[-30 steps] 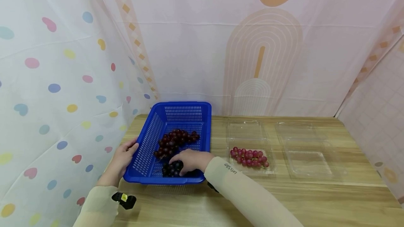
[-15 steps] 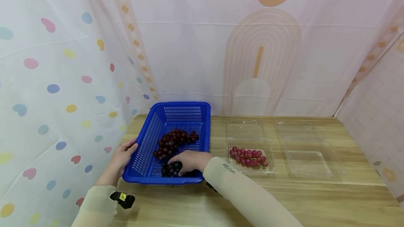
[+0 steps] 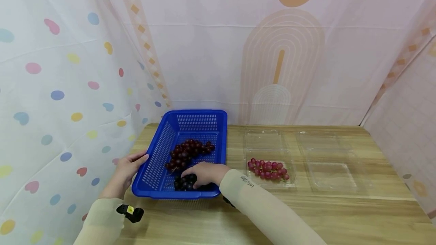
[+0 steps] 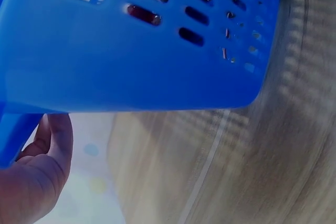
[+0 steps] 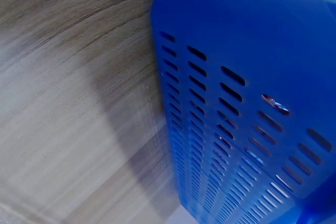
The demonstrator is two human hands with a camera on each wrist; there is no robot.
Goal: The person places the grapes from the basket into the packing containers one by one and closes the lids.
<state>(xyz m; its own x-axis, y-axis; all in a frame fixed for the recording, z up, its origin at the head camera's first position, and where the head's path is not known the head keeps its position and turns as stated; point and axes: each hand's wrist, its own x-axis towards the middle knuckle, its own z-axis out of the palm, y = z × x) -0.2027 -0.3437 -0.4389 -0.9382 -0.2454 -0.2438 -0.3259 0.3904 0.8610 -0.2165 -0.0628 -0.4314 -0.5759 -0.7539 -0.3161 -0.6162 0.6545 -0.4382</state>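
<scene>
My right hand (image 3: 205, 174) reaches into the front of the blue plastic basket (image 3: 223, 150). Its fingers and thumb curl around a bunch of black grapes (image 3: 185, 183), partly hidden under the palm. Just behind it in the basket lies a bunch of dark red grapes (image 3: 185, 154). At the basket's left rim, my left hand (image 3: 127, 169) holds on with thumb and fingertips. The left wrist view shows those fingers (image 4: 62, 135) bent up at the rim, their tips hidden behind it. In the right wrist view the basket wall (image 5: 252, 40) hides the right hand.
Right of the basket stands an open clear plastic box (image 3: 293, 177) with a bunch of pinkish-red grapes (image 3: 269, 170) in it. A second open clear box (image 3: 334, 177) sits farther right. Patterned curtains (image 3: 204, 56) border the wooden table (image 3: 340, 218) at the back and sides.
My left wrist and forearm have shifted slightly left, with the fingertips staying at the rim. The right hand stays on the black grapes, almost unmoved.
</scene>
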